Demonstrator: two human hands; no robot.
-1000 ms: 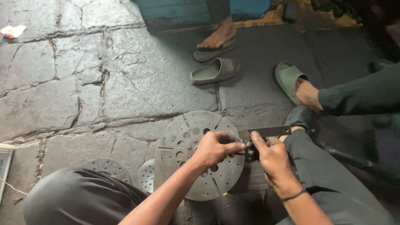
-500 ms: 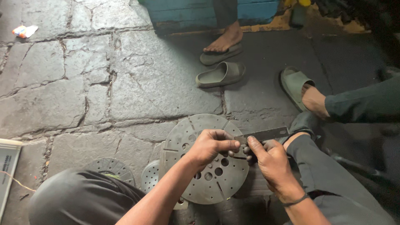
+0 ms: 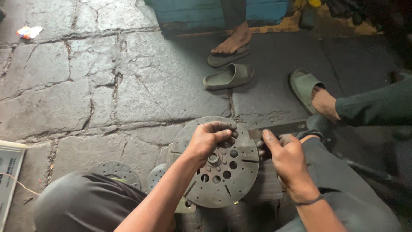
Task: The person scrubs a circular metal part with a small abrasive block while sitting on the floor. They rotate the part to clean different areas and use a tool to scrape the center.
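- On the stone floor (image 3: 86, 94), between your knees: the disc (image 3: 216, 172), a round perforated metal plate, lying flat and partly over a dark block.
- Progress, as a judgement: mid-work on the disc's upper right rim. Disc looks whole, hub and holes in place; what's finished and what's left can't be read from this view.
- Left hand (image 3: 209, 138): reaching in from lower left, forearm across the disc, fingers curled over the top rim, thumb tucked. Clenched on the disc edge, or on something small there; which one is hidden.
- Right hand (image 3: 286, 157): just right of the disc, back of hand up, thumb stretched toward the left hand. Fingers wrapped around a flat metal bar (image 3: 281, 128) that runs off to the right. Grip reads as closed on it, but the contact is partly hidden.
- Hands nearly touch at the rim.
- Around you: two smaller discs (image 3: 116, 171) on the floor at lower left, a loose sandal (image 3: 228, 76) ahead, another person's foot (image 3: 231, 43) beyond it, a third foot in a sandal at right.
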